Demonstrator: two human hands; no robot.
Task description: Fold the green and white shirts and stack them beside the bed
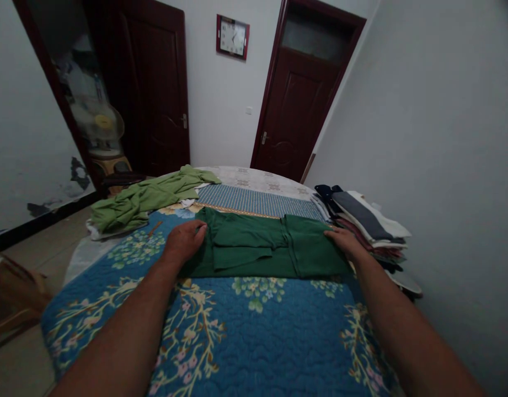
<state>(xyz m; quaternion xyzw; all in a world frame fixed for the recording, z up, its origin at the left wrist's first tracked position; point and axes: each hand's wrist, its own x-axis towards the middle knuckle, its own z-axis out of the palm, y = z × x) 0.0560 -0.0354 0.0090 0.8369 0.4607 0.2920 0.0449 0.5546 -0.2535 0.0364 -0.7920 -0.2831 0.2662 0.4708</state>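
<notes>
A dark green garment (254, 231), folded into a long strip, lies across the blue flowered quilt (254, 342) in front of me. Its sleeve or flap rests folded over the middle, and creases cross it right of centre. My left hand (186, 238) is closed on the garment's left end, thumb uppermost. At the opposite end, my right hand (343, 240) grips the cloth near its far right corner; some of its fingers are hidden. Which kind of garment it is I cannot tell for sure.
Light green crumpled cloth (150, 198) lies at the far left of the quilt. A stack of folded clothes (365, 215) stands at the right, by the wall. Behind are two dark red doors, a wall clock (233, 37) and a fan (100, 122). A wooden stool (14, 298) stands at left.
</notes>
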